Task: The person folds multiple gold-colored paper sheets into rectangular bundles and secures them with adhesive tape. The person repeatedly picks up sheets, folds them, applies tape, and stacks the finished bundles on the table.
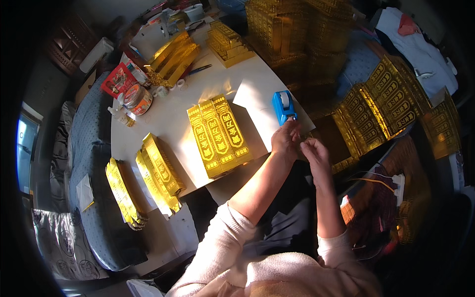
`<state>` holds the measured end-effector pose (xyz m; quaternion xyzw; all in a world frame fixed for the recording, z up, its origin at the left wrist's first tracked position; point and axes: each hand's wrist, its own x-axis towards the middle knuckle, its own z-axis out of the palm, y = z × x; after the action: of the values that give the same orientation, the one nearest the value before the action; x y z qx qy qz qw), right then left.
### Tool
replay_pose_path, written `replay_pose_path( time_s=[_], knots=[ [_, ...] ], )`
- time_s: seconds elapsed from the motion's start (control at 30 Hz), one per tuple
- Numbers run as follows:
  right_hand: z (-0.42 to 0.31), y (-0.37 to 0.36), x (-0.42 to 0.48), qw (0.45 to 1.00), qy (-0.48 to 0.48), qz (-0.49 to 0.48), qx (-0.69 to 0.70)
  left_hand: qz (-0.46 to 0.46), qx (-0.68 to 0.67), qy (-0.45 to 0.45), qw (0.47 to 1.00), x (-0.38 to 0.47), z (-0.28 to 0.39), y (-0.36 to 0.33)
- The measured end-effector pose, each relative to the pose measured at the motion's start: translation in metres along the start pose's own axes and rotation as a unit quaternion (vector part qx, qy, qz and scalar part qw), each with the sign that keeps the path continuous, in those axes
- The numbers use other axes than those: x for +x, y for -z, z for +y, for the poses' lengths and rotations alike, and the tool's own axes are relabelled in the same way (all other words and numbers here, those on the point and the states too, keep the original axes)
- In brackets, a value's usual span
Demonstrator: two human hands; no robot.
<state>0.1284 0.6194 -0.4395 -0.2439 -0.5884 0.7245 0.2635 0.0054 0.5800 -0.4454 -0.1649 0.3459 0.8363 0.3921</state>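
At the table's right edge stands a blue tape dispenser [281,105] with a roll of tape in it. My left hand [285,140] is at its cutter end, fingers bent and seemingly touching it. Just right of that, my right hand [316,154] has thumb and fingertips drawn together. Whether a strip of tape lies between my fingers is too small to tell. To the left of my hands, a block of gold foil-printed cardboard boxes [219,135] lies side by side on the white table [256,83]; the boxes bear writing.
Folded gold card pieces [159,172] and a flat gold stack [124,195] lie at the left edge. A jar [137,98], a small bottle [120,116] and open gold boxes [172,59] stand farther back. Gold sheets [382,100] and a power strip [398,189] are at right.
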Motion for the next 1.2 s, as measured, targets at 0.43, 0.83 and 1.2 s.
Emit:
replay_pose_path(
  time_s=[0.43, 0.83, 1.2],
  knots=[
    [-0.002, 0.001, -0.011, 0.998, -0.042, 0.028, -0.024, 0.008, 0.077, -0.163, 0.983, -0.024, -0.008, -0.001],
    [-0.076, -0.082, -0.024, 0.948, 0.093, -0.232, -0.197, -0.063, 0.091, -0.423, 0.899, -0.147, 0.098, 0.061],
    [-0.080, -0.118, -0.038, 0.868, 0.151, -0.271, -0.389, 0.090, 0.161, -0.445, 0.877, -0.168, 0.088, 0.149]
  ],
)
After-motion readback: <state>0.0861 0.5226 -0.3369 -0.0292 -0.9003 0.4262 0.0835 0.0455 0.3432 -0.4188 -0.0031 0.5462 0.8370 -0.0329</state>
